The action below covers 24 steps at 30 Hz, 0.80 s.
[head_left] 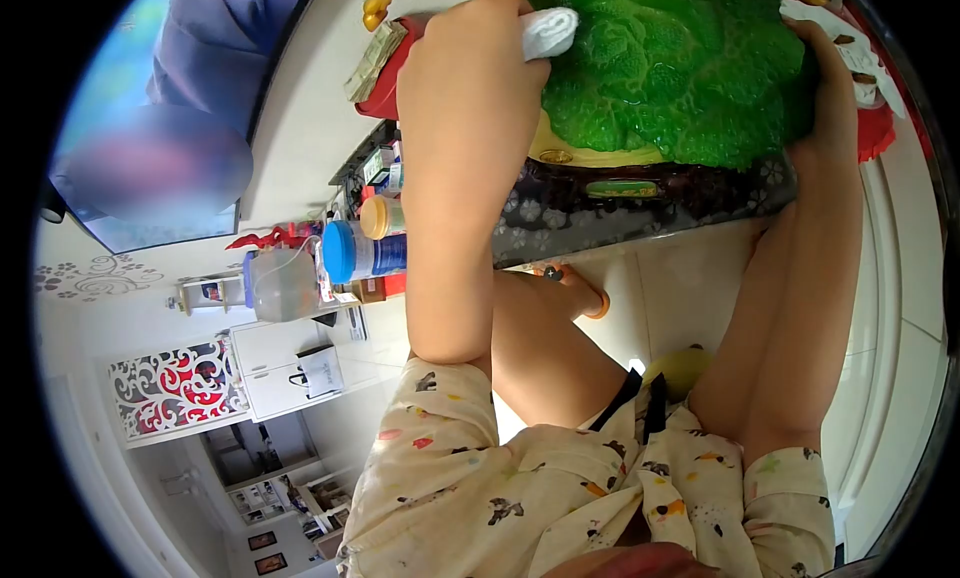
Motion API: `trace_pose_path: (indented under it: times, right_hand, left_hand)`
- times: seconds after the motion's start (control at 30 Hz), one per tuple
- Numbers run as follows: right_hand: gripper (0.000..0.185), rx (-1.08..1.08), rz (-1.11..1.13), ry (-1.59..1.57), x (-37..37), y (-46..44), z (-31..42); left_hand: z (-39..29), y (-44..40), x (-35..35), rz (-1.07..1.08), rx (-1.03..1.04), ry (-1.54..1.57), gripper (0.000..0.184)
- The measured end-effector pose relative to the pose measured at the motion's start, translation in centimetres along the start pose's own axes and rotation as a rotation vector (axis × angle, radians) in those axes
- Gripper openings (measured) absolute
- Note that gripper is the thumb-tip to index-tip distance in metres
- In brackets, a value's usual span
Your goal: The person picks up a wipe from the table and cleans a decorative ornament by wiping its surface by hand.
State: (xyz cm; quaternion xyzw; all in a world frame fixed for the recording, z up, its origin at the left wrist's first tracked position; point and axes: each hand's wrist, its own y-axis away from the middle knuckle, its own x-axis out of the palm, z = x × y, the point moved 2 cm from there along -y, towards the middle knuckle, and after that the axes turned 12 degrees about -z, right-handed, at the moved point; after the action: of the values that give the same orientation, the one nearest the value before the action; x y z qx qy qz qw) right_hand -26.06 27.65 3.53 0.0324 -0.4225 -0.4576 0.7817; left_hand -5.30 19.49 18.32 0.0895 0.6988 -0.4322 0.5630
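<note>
At a table (545,218) under a dark flowered cover, in the head view, a glossy green cabbage (680,63) is flanked by two bare hands. The ornament is borne on a dark stand (700,183), whose small plaque (620,189) is turned toward the person, perhaps because that side is meant as the front.

A rolled white cloth (550,34) is gripped in the left hand (470,48), with the fingers curled about it and one end left poking out beside the leaves, presumably so that fabric rather than knuckles is presented to the glossy surface. Whether the leaves are touched by the cloth cannot be told from this angle. The opposite flank of the cabbage is cupped by the right hand (830,88), spread along the edge, most likely so that the piece is steadied; how firmly it is pressed cannot be told.

Beyond the left hand, banknotes (377,60) are laid on a red item (390,90). A blue-lidded tub (345,252) and a yellow-lidded jar (378,218) are stood close together past the left forearm, perhaps for easy reach. Farther off, a lit screen (190,88) is seen.
</note>
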Motion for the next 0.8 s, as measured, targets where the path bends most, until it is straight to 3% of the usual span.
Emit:
trace_pose_path:
  times: [0.2,0.33,0.63,0.8]
  right_hand:
    - [0.026,0.025,0.017,-0.017,1.2,1.4,0.5]
    - [0.025,0.032,0.007,-0.015,1.0,1.0,0.2]
    - [0.025,0.051,0.061,-0.062,1.0,0.8,0.0]
    - [0.03,0.02,0.002,-0.028,1.2,1.3,0.2]
  left_hand:
    - [1.0,1.5,0.8,-0.204,-0.181,0.094,0.03]
    - [2.3,2.3,0.4,-0.26,-0.417,0.173,0.027]
    - [3.1,1.7,0.3,-0.162,-0.187,0.399,0.019]
    - [2.3,1.3,0.9,-0.137,-0.044,0.325,0.019]
